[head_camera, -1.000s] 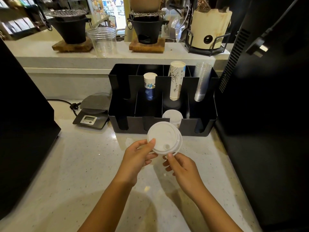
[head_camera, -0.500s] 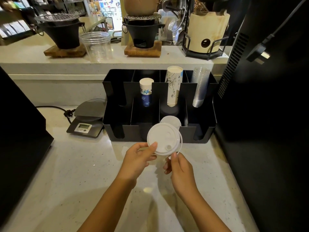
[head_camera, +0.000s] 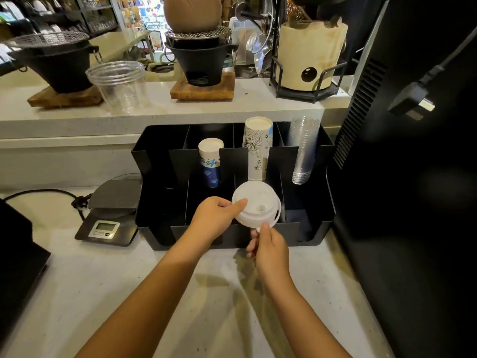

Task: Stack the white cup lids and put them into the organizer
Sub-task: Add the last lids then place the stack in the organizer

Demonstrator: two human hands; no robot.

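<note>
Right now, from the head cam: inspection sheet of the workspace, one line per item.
Surface: pale speckled counter, bare in front of the organizer.
Job's things: stack of white lids held tilted over a front compartment of the black organizer; not yet released.
Clutter: short blue paper cups, tall printed paper cups and clear plastic cups in the back compartments; digital scale beside the organizer's left side.
Grippers: left hand grips the stack's left rim; right hand pinches its lower edge.
Cables: black cord on the counter near the scale; plug hanging by the dark machine.
Surroundings: raised ledge with two black stoves, clear tub.
</note>
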